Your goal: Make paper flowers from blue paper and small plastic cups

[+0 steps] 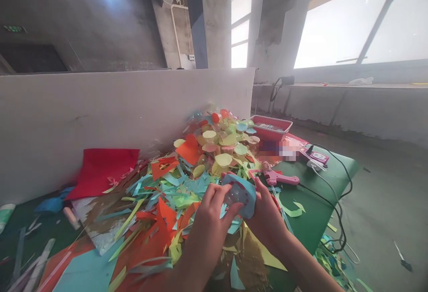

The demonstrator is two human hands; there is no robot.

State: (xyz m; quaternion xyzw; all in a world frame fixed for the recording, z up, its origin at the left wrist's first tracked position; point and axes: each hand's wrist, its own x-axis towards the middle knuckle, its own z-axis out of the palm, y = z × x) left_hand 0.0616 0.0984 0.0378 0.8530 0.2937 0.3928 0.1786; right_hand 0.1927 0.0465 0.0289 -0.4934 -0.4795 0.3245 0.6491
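My left hand (214,211) and my right hand (265,209) together hold a small clear plastic ball (236,194) with a light blue paper piece (247,191) wrapped around it. The left fingers press on the ball's near side. The right hand cups the blue paper from the right. They hover just above a heap of paper scraps (160,203) in orange, blue, green and yellow on the green table (321,203). A pile of finished clear balls with coloured paper caps (222,140) lies beyond the hands.
A pink hot-glue gun (279,178) lies right of the hands, its black cord (337,207) trailing over the table's right edge. A pink tray (270,127) stands behind it. Red felt (100,167) lies at left, against a white board wall (100,113). A glue stick (71,217) lies near left.
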